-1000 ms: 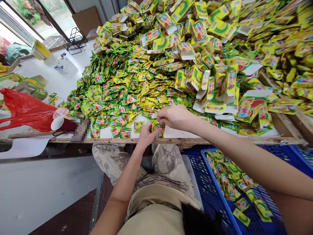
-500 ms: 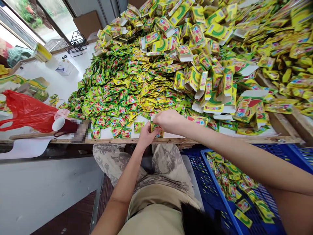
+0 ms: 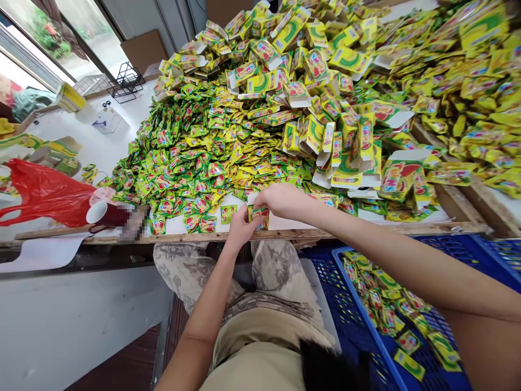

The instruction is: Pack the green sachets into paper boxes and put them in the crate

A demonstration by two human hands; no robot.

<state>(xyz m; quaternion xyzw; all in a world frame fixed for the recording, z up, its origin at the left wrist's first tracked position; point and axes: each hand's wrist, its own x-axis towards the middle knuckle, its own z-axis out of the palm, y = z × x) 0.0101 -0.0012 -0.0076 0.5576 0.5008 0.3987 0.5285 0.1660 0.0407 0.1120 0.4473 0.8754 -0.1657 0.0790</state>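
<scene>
At the table's front edge my left hand (image 3: 241, 227) grips a small yellow-green candy box (image 3: 261, 219) between thumb and fingers. My right hand (image 3: 279, 200) is closed at the upper end of the same box, where a white flap shows; its fingertips are partly hidden. Whether a sachet is between the right fingers I cannot tell. Just left of my hands a single green sachet (image 3: 228, 213) lies flat on the white tabletop. Behind them rises a heap of green and yellow sachets (image 3: 195, 157), with several open-ended boxes (image 3: 313, 133) piled on its right side.
A wooden strip (image 3: 195, 237) edges the table. To the left are a red plastic bag (image 3: 49, 190), a dark mug (image 3: 108, 213) and a black wire rack (image 3: 126, 81). Below right stands a blue crate (image 3: 366, 326) with filled boxes. More yellow packets (image 3: 468, 108) lie beyond a wooden divider (image 3: 435, 179).
The view has shifted slightly. Both hands stay on the candy box, with the right hand still at its upper end; little else differs.
</scene>
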